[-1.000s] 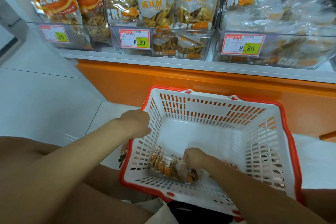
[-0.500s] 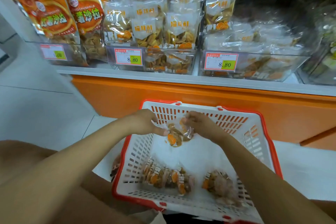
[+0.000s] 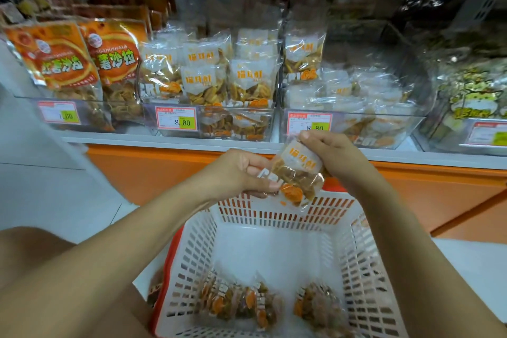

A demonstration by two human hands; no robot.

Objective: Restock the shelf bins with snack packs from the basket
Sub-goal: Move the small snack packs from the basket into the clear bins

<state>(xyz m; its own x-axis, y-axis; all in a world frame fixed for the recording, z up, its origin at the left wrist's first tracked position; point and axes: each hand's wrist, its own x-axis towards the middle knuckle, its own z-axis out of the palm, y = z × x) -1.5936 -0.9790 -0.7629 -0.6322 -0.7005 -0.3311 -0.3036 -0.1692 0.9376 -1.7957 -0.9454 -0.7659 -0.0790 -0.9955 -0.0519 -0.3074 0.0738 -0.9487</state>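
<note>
A clear snack pack [image 3: 297, 173] with orange lettering is held up between both hands, above the far rim of the basket. My left hand [image 3: 241, 174] grips its lower left edge. My right hand [image 3: 333, 156] pinches its top right corner. The white basket [image 3: 277, 244] with a red rim sits below, with two packs [image 3: 238, 303] and another pack [image 3: 318, 306] lying at its near end. Straight ahead stand two clear shelf bins: the middle bin [image 3: 214, 123] holds upright packs, the right bin [image 3: 354, 126] holds packs lying flat.
A bin at the left holds large orange bags [image 3: 71, 63]. Another bin [image 3: 472, 107] with yellow-green packs stands at the far right. An orange panel [image 3: 153, 173] runs under the white shelf edge. Pale floor lies to the left. A pack [image 3: 155, 287] lies outside the basket's left wall.
My right hand lifted a pack out of the basket, my left hand joined it, and both raised it toward the shelf front. The view tilted up.
</note>
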